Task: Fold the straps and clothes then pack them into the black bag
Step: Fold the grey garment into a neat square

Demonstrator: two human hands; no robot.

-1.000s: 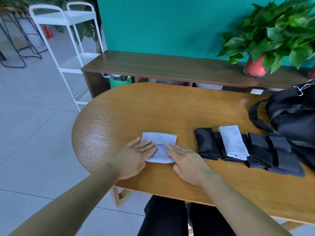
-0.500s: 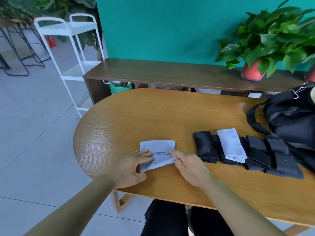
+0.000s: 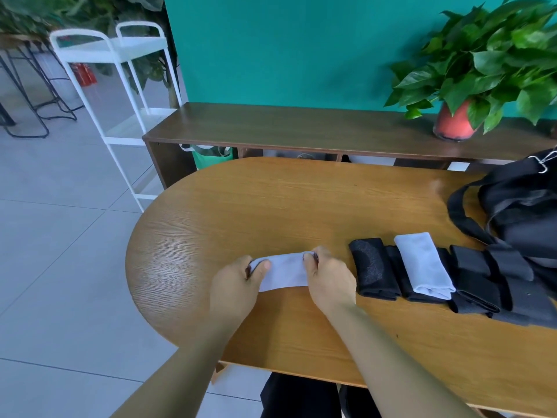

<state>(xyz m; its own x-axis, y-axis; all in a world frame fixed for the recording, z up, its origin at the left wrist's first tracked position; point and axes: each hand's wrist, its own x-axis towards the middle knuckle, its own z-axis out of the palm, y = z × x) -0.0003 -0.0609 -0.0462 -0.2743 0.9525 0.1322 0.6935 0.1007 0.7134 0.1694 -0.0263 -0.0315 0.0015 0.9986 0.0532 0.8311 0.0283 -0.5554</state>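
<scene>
The light grey cloth [image 3: 283, 271] lay folded on the wooden table [image 3: 271, 206], near its rounded left end. The left hand [image 3: 238, 282] pinched the cloth's left end, thumb on top, and the right hand [image 3: 328, 277] pinched its right end; the hands were apart, with the cloth stretched between them. Just right of the right hand sat a row of folded black straps [image 3: 373, 268], with a second folded grey cloth [image 3: 423, 263] resting on them. The black bag [image 3: 524, 212] stood beyond the row, at the table's right side, touching the straps
</scene>
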